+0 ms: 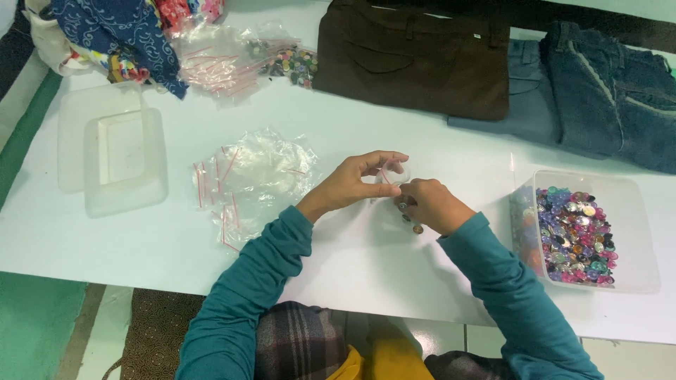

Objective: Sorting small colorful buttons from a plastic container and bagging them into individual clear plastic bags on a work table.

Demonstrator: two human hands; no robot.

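My left hand [352, 183] pinches the top edge of a small clear zip bag [391, 190] with a red strip, held just above the white table [366, 260]. My right hand [433, 204] grips the same bag from the right side, fingers curled around it. A few small buttons [412, 222] show through the bag's lower part, under my right hand. Both sleeves are teal.
A clear tub [634, 232] full of coloured buttons stands at the right. A pile of empty small zip bags [246, 183] lies left of my hands, an empty clear container [116, 151] farther left. Brown trousers [415, 60], blue jeans [605, 91], filled bags and fabric lie at the back.
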